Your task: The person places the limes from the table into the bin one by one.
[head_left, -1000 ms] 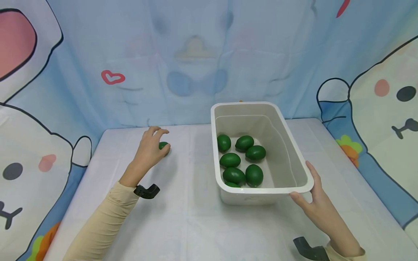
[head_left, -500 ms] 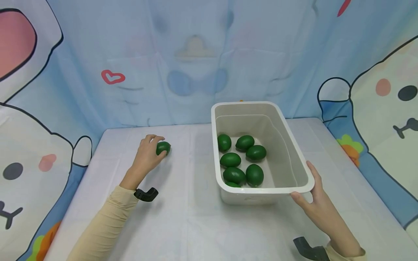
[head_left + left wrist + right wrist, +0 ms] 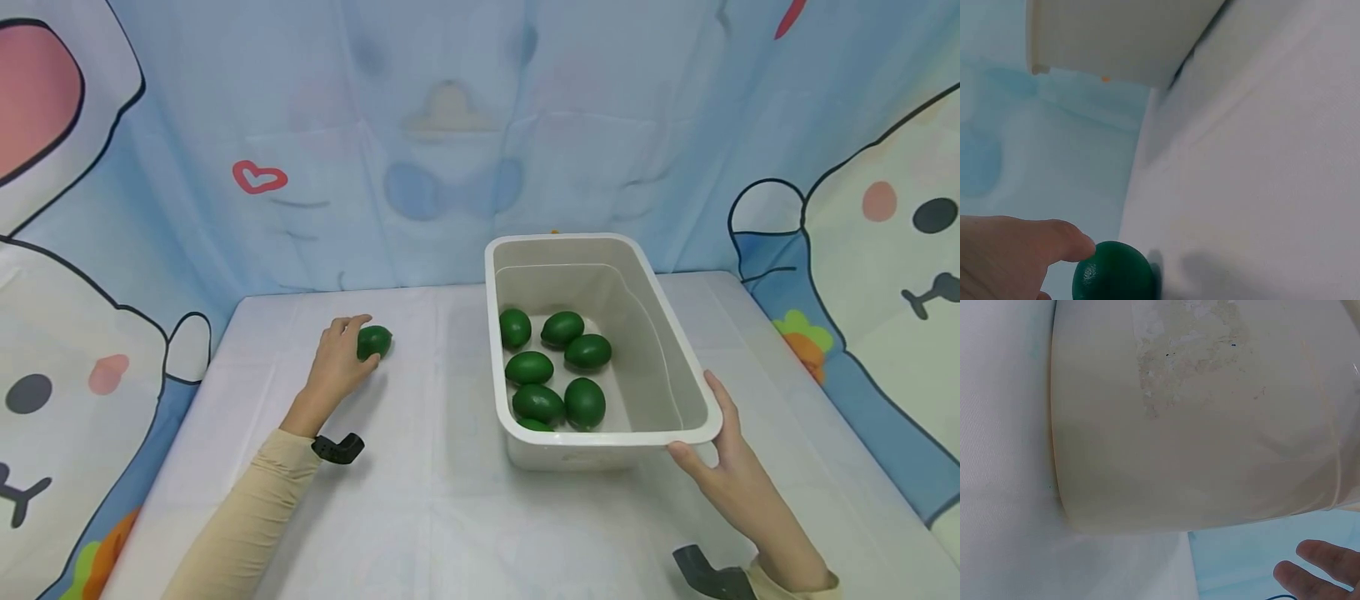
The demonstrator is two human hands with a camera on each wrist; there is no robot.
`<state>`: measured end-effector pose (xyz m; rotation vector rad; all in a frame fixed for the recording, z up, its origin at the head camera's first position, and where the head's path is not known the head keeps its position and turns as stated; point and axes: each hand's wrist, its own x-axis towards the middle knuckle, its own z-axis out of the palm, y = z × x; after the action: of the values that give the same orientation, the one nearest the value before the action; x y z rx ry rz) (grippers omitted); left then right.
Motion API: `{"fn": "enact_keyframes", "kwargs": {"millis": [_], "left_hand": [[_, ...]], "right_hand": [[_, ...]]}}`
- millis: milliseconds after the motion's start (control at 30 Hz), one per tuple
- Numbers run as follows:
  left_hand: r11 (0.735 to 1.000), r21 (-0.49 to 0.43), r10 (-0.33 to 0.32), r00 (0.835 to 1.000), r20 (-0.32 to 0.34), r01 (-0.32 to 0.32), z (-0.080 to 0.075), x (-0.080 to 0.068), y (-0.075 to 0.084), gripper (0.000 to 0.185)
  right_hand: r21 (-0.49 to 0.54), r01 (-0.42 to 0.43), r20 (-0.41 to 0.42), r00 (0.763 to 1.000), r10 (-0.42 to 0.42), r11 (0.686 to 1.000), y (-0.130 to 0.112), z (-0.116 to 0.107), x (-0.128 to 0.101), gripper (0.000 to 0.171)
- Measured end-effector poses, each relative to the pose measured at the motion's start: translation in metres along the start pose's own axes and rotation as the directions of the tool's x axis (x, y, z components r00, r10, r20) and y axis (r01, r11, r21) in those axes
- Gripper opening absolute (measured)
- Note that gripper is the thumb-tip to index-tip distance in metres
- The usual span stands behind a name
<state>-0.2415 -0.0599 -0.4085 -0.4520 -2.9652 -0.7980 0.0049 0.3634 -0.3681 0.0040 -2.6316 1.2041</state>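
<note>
Near the far left of the white table, my left hand (image 3: 335,364) holds a dark green lime (image 3: 374,342) with its thumb on the near side and fingers at the far side. In the left wrist view a fingertip of it touches the lime (image 3: 1115,274). My right hand (image 3: 731,471) holds the near right corner of a pale grey plastic tub (image 3: 600,439), thumb at the front rim and fingers along the right side. Several similar limes (image 3: 587,352) lie on the tub's floor, mostly toward its left side. In the right wrist view the tub's outer wall (image 3: 1179,456) fills most of the frame.
The tub stands right of the middle on the white cloth-covered table (image 3: 427,517). A blue cartoon-printed curtain (image 3: 337,225) hangs behind the table and at both sides. Each wrist wears a black device (image 3: 339,448).
My left hand has lowered around the lime and drawn slightly back, leaving more of the lime showing. The right hand and the tub have stayed in place.
</note>
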Motion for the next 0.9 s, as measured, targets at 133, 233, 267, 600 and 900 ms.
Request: {"fn": "enact_keyframes", "kwargs": {"millis": [133,233,267,600,900], "left_hand": [[1.000,0.005,-0.010,1.000,0.008,0.010,0.004,0.001,-0.004,0.063],[1.000,0.007,-0.016,1.000,0.011,0.016,0.006,0.003,-0.007,0.063],[1.000,0.003,-0.019,1.000,0.012,0.019,0.007,0.003,-0.008,0.064],[0.999,-0.034,-0.032,0.999,0.011,0.033,0.016,0.007,-0.015,0.067],[0.999,-0.036,-0.032,0.999,0.017,0.033,0.021,0.009,-0.019,0.067]], "right_hand": [[-0.001,0.001,0.003,1.000,-0.001,1.000,0.001,0.000,0.000,0.104],[-0.005,0.002,0.001,1.000,-0.002,1.000,0.001,0.000,0.000,0.104],[-0.007,0.003,0.000,1.000,-0.003,1.000,0.001,0.001,0.000,0.104],[-0.010,0.012,-0.003,1.000,-0.012,1.000,0.001,0.000,-0.001,0.106],[-0.012,0.018,-0.012,1.000,-0.018,1.000,0.003,0.001,0.000,0.106]]}}
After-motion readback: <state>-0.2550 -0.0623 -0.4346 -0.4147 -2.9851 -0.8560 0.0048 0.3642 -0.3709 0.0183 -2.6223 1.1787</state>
